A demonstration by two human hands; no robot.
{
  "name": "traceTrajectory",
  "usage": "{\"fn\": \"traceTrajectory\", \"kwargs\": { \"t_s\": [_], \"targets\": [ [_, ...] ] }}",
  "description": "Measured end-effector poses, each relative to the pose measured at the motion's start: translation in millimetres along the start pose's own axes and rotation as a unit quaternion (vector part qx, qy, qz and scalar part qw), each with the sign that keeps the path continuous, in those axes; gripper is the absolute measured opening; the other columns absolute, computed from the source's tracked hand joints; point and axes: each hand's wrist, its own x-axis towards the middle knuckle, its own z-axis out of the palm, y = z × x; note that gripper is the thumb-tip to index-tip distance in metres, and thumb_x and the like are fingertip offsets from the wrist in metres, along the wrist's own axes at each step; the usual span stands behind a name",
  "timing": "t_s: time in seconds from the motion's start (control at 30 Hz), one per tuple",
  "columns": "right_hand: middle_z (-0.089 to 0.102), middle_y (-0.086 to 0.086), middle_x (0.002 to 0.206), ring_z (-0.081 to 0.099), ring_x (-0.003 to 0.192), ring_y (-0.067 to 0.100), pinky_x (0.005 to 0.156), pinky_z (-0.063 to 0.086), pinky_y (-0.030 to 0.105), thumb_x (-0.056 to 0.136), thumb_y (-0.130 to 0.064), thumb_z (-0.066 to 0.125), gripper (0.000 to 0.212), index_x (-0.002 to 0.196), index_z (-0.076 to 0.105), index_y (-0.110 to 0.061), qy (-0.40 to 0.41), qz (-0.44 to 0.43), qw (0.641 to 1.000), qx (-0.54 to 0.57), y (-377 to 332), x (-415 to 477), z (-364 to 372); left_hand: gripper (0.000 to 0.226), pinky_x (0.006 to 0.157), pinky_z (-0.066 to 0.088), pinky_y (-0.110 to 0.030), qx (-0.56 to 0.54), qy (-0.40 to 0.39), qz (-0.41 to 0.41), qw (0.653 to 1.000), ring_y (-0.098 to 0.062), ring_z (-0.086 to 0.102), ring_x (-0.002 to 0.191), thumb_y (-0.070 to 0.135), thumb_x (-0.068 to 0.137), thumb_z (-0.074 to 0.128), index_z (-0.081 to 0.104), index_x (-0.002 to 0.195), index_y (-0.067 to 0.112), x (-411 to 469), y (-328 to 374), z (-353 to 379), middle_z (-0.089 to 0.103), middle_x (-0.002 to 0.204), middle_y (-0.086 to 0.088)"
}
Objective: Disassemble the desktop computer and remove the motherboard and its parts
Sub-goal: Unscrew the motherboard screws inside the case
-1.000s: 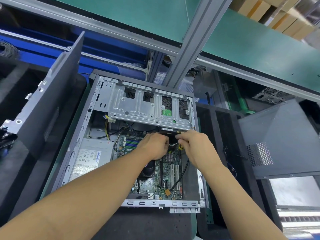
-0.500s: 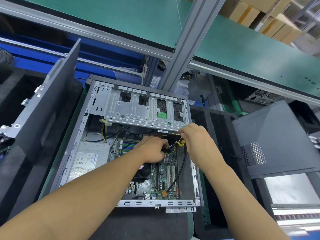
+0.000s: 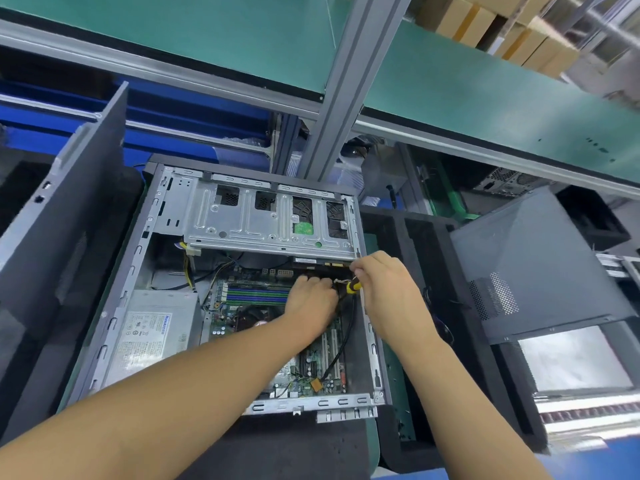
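Observation:
The open desktop case [image 3: 114,320] lies flat in front of me, its green motherboard [image 3: 311,362] exposed inside. A silver drive cage [image 3: 263,220] spans the far end. My left hand [image 3: 311,306] reaches into the case with fingers curled around cables near the board's upper right. My right hand [image 3: 384,282] sits beside it at the case's right wall and grips a yellow-and-black connector [image 3: 353,286]. A black cable [image 3: 341,344] runs from there down to a small orange plug [image 3: 316,384] at the board's near edge.
A grey power supply [image 3: 156,327] fills the case's left side. Removed dark side panels lean at left [image 3: 69,209] and right [image 3: 540,258]. Black foam trays [image 3: 408,258] flank the case. A metal post [image 3: 343,81] and a green shelf [image 3: 485,98] rise behind.
Both hands stayed at the upper right of the motherboard. The right hand shifted slightly up and right with the yellow-and-black connector; the left hand moved a little lower onto the cables.

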Motion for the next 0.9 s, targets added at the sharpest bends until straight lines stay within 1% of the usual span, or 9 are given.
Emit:
{"fn": "traceTrajectory", "kwargs": {
  "t_s": [0.13,0.2,0.3,0.47,0.63,0.77,0.83,0.9],
  "targets": [
    [0.061,0.005,0.105,0.052,0.094,0.026,0.081,0.042,0.034,0.103,-0.010,0.047,0.022,0.110,0.067,-0.009,0.014,0.005,1.000,0.012,4.1,-4.4,3.7,0.022,0.090,0.034,-0.039,-0.005,-0.011,-0.083,0.996,-0.025,0.051,0.110,0.036,0.094,0.058,0.068,0.113,0.028,3.9,8.7,6.7,0.058,0.111,-0.002],
    [0.060,0.003,0.106,0.051,0.094,0.024,0.077,0.039,0.029,0.104,-0.012,0.046,0.022,0.110,0.067,-0.011,0.021,0.007,1.000,0.019,5.4,-5.8,5.3,0.022,0.093,0.035,-0.040,-0.011,-0.010,-0.097,0.995,-0.026,0.051,0.113,0.034,0.093,0.059,0.067,0.113,0.028,7.4,8.9,8.9,0.059,0.112,-0.002],
    [0.061,0.002,0.107,0.050,0.094,0.023,0.077,0.039,0.028,0.104,-0.013,0.045,0.022,0.109,0.067,-0.011,0.027,0.009,0.999,0.026,8.2,-6.2,6.3,0.022,0.096,0.035,-0.044,-0.010,-0.006,-0.091,0.996,-0.027,0.052,0.113,0.034,0.091,0.063,0.068,0.111,0.025,9.2,8.0,10.9,0.060,0.112,-0.002],
    [0.061,0.004,0.106,0.050,0.095,0.024,0.079,0.041,0.030,0.104,-0.014,0.046,0.022,0.110,0.067,-0.009,0.027,0.007,0.999,0.037,9.5,-4.3,4.7,0.022,0.088,0.035,-0.043,-0.019,0.009,-0.086,0.996,-0.025,0.054,0.106,0.040,0.085,0.069,0.070,0.101,0.025,7.7,8.1,10.5,0.060,0.106,0.000],
    [0.060,0.003,0.108,0.050,0.097,0.023,0.083,0.042,0.032,0.105,-0.016,0.043,0.025,0.113,0.066,-0.010,0.017,0.007,0.999,0.035,8.1,-0.9,3.0,0.017,0.087,0.036,-0.045,-0.007,0.015,-0.079,0.997,-0.024,0.054,0.105,0.034,0.089,0.068,0.070,0.102,0.024,5.8,8.9,10.0,0.059,0.104,0.001],
    [0.059,0.004,0.109,0.051,0.098,0.023,0.083,0.042,0.030,0.105,-0.016,0.043,0.025,0.115,0.065,-0.010,0.010,0.009,0.999,0.034,8.7,1.4,2.0,0.014,0.090,0.037,-0.047,-0.015,0.009,-0.078,0.997,-0.024,0.055,0.104,0.032,0.090,0.067,0.072,0.102,0.026,6.6,7.3,9.1,0.059,0.103,0.002],
    [0.059,0.004,0.109,0.051,0.099,0.023,0.084,0.042,0.031,0.105,-0.016,0.043,0.025,0.114,0.065,-0.010,0.010,0.009,0.999,0.037,8.6,1.8,1.7,0.017,0.095,0.037,-0.050,-0.012,0.000,-0.075,0.997,-0.025,0.054,0.107,0.031,0.090,0.066,0.071,0.105,0.025,8.3,7.0,9.8,0.059,0.107,0.001],
    [0.059,0.004,0.109,0.050,0.099,0.023,0.084,0.043,0.033,0.105,-0.016,0.044,0.025,0.114,0.065,-0.010,0.008,0.005,0.999,0.035,7.6,2.8,2.8,0.023,0.098,0.036,-0.052,-0.010,-0.004,-0.061,0.998,-0.026,0.052,0.113,0.036,0.090,0.065,0.070,0.110,0.023,8.9,7.9,11.5,0.056,0.115,0.000]
  ]
}}
